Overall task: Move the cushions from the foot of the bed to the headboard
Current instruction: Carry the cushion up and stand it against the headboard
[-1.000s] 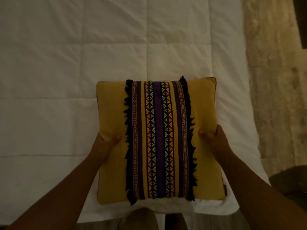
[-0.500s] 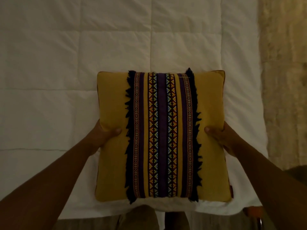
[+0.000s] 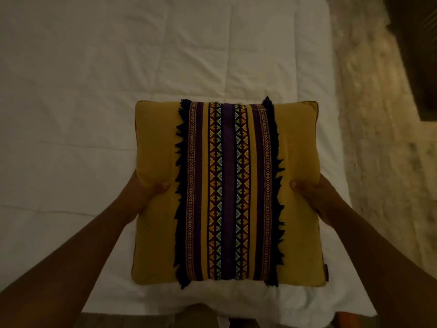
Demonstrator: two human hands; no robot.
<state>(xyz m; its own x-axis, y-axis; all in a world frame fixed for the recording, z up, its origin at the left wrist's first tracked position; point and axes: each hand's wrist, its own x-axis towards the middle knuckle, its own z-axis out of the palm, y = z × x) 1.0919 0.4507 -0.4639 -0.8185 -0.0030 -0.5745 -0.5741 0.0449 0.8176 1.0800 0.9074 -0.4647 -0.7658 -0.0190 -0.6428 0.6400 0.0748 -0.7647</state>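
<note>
**Cushion Held Above the Foot of the Bed**

The bed [image 3: 118, 79] fills most of the head view. It is covered by a white quilted cover stitched into large rectangular panels. All positions below are given relative to the bed.

A pale shaggy rug [image 3: 378, 138] runs along the right edge of the bed.

The cushion [image 3: 153, 233] sits over the near end of the bed, toward its right half, face up to the camera. It is square and mustard yellow. A vertical woven band [image 3: 228, 192] runs down its centre in purple, orange and blue geometric stripes, edged on both sides with dark fringe. A small dark tag [image 3: 326, 272] projects from its lower right edge.

The left hand [image 3: 144, 192] is closed on the left edge of the cushion, thumb pressed on the top face, fingers hidden beneath. The right hand [image 3: 312, 192] grips the right edge in the same manner, thumb on top. Both forearms extend from the near end of the bed.

Lighting is dim; whether the cushion touches the cover cannot be determined.
</note>
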